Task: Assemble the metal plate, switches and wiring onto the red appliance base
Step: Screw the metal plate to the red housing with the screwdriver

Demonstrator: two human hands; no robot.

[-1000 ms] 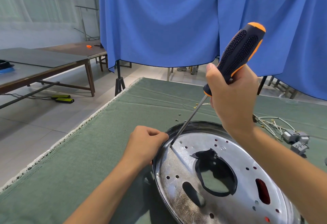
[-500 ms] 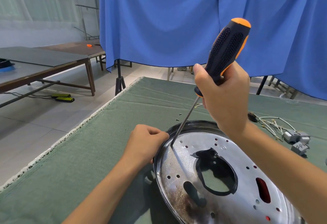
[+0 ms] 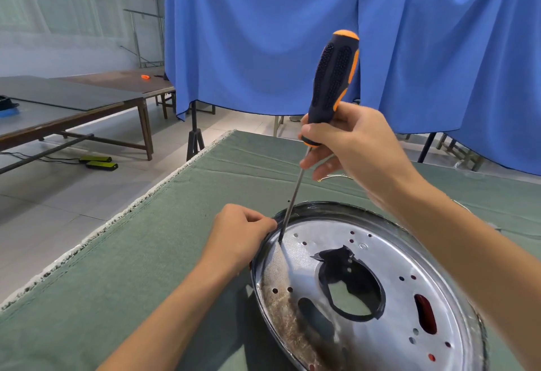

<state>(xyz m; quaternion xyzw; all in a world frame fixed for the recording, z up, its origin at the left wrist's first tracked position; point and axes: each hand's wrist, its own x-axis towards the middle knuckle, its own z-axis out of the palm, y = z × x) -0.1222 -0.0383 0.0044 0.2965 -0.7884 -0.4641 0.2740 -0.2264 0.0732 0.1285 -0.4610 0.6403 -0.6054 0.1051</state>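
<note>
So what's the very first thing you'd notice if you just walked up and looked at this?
Probably the big black-and-orange screwdriver standing up in the middle, held by the right hand, its tip down on the shiny round metal plate at the lower right. The left hand pinches the plate's edge right beside the tip. Behind it all hangs a huge blue curtain.

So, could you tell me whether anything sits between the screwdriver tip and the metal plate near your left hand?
Nothing visible does: the screwdriver, held by the right hand, has its tip down on the metal plate beside the left hand at the rim.
</note>
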